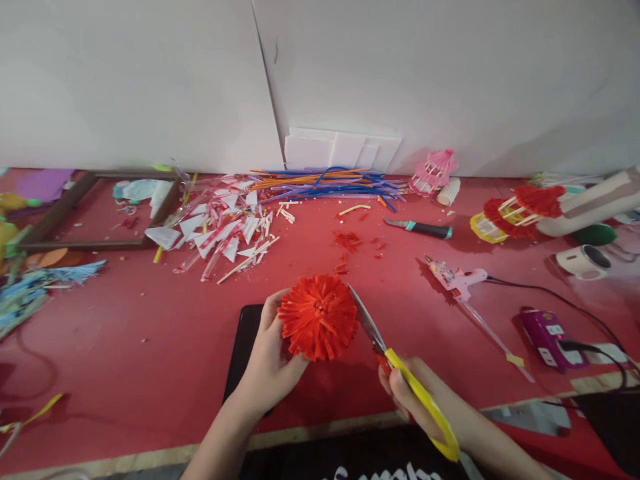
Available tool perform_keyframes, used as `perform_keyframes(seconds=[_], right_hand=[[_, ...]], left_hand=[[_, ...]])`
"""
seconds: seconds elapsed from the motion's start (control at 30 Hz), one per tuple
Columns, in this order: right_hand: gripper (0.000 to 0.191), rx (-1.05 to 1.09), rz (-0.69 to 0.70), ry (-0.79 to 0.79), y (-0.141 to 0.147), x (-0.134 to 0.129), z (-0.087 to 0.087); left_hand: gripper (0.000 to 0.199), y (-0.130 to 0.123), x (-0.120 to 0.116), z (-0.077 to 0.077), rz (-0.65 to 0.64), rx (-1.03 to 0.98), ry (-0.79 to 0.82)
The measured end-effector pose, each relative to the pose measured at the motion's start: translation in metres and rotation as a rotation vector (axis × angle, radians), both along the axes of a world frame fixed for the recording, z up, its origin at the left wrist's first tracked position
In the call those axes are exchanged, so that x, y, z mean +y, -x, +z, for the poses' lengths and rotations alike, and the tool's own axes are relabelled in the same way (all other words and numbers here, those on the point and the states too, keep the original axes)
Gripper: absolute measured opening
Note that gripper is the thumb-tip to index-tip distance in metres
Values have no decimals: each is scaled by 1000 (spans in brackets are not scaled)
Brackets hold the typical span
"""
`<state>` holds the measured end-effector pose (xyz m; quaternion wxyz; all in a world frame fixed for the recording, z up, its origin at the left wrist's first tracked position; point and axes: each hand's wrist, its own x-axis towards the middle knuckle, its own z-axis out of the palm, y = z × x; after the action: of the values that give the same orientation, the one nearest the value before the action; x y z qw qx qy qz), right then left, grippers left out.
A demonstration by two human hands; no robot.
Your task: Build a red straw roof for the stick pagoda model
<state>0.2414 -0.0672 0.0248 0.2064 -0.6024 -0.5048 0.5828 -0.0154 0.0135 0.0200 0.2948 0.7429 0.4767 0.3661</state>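
My left hand (273,360) is closed around the side and underside of a round red pompom-like piece (320,317), made of strips fanning out from its middle. In my right hand (407,393) is a pair of scissors (425,400) with yellow handles. The scissor blades reach up to the right edge of the red piece. Short red offcuts (346,241) lie on the table just beyond it. A black phone-like slab (244,347) lies partly under my left hand.
Scraps (220,223) and blue and orange stems (325,183) lie along the wall. To the right are a utility knife (420,229), a pink glue gun (457,280), a purple power block (550,337), a mug (584,261) and a red-and-yellow model (520,210). A pink model (434,172) stands behind.
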Motion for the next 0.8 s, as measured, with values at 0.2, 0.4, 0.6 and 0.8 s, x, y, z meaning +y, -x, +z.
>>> perform_keyframes(seconds=[0.2,0.4,0.6,0.8], right_hand=[[69,169,97,68,-8,-3,0],[69,114,90,23,-4,6,14],[71,47,53,-17,0,12,14],[70,23,34,-38,-1,10,10]], left_hand=[[31,1,2,-1,-70,-19,16],[30,0,2,2,-66,3,14],[29,-1,0,4,-66,-16,38],[28,-1,1,5,-91,-21,22]])
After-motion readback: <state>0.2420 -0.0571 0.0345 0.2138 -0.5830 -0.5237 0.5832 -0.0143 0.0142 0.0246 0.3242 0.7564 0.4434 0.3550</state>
